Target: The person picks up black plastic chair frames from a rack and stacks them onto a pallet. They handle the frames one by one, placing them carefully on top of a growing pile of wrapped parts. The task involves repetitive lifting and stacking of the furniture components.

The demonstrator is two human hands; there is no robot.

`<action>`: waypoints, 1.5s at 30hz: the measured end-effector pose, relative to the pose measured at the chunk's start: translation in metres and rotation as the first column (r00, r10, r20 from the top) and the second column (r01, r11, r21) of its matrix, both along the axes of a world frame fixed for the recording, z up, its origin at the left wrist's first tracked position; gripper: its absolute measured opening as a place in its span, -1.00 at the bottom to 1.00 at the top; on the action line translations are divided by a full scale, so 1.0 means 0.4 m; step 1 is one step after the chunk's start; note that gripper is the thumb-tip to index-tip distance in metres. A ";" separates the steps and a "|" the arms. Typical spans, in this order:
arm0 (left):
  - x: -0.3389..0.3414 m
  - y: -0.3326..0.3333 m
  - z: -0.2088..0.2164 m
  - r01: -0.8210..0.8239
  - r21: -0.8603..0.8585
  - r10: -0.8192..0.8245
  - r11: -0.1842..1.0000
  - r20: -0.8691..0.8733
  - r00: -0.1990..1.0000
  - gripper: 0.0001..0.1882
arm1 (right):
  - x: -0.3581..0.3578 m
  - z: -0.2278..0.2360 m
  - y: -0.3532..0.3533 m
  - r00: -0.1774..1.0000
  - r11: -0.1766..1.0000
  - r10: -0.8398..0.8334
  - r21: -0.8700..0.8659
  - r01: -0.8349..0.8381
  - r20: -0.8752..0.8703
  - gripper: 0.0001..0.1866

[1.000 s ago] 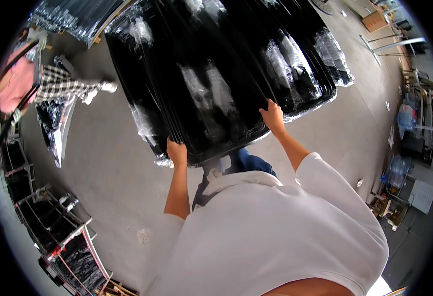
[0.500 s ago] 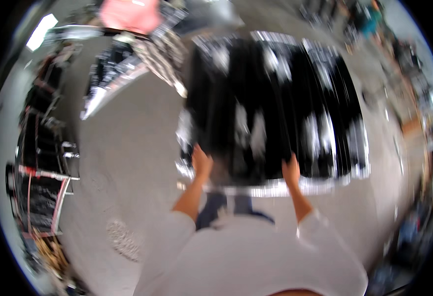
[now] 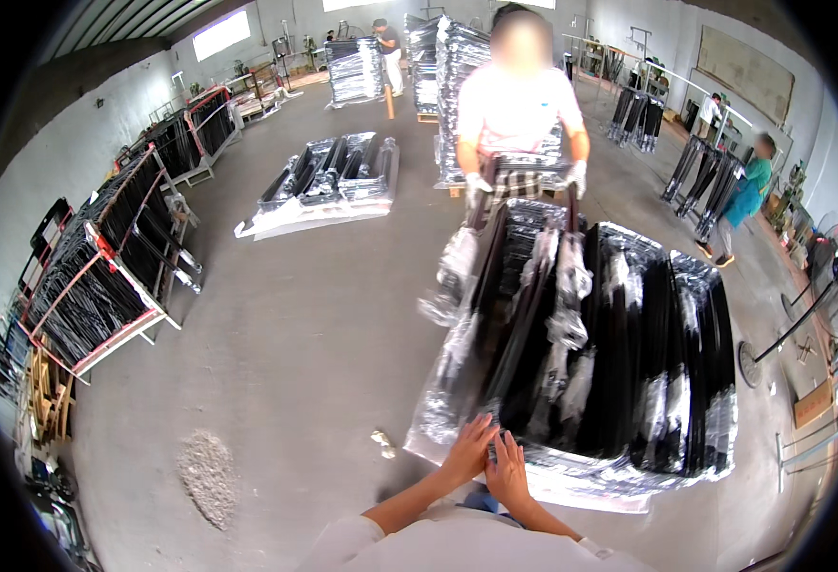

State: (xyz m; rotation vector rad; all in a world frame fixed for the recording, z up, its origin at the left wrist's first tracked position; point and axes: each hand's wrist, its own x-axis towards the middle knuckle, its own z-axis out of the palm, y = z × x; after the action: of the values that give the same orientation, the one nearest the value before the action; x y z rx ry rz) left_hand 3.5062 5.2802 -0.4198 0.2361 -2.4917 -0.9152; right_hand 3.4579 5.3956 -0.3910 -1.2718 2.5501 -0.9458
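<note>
In front of me, long black frames [image 3: 619, 381] lie in rows, partly wrapped in clear plastic film, on a white sheet [image 3: 590, 496]. My left hand [image 3: 469, 452] rests on the near left end of the stack, fingers stretched forward. Just beside it, my right hand [image 3: 507, 471] touches the same near edge with its fingers extended. Across the stack a person in a light shirt [image 3: 514, 110] grips the far end of a black frame [image 3: 524, 315] with two white-gloved hands [image 3: 576, 178]. Loose crumpled film [image 3: 568, 315] hangs around its bars.
A second wrapped stack [image 3: 328, 176] lies on the floor ahead left. Red-edged racks of black frames [image 3: 104, 276] line the left wall. At right stand a fan [image 3: 834, 272] and a person in teal [image 3: 748, 195] beside hanging frames. Wrapped pallets [image 3: 452, 86] stand behind.
My hands, wide apart on the near edge before, are now close together at its left end. The view has tilted up, showing more of the room and the co-worker at the far end.
</note>
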 end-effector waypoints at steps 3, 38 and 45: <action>0.195 -0.127 -0.015 0.042 0.129 -0.069 0.991 0.206 0.976 -0.61 | 0.095 -0.019 -0.124 0.984 0.986 0.168 -0.033 -0.166 0.060 -0.48; 0.623 -1.555 0.120 -0.281 0.497 0.151 0.821 0.286 0.946 -0.79 | 0.428 -0.046 -1.851 0.501 0.594 0.715 -0.046 -0.803 0.488 -0.72; 0.847 -1.933 0.060 -0.299 0.588 0.342 0.752 0.039 0.939 -0.82 | 0.536 0.032 -2.219 0.350 0.484 0.595 0.025 -0.875 0.724 -0.71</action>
State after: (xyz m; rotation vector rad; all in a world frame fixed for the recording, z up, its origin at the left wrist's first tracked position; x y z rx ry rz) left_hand 3.8452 4.5070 -0.3957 0.7951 -1.9369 -1.4840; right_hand 3.6721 4.5080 -0.3780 -1.4264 1.2210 -0.4232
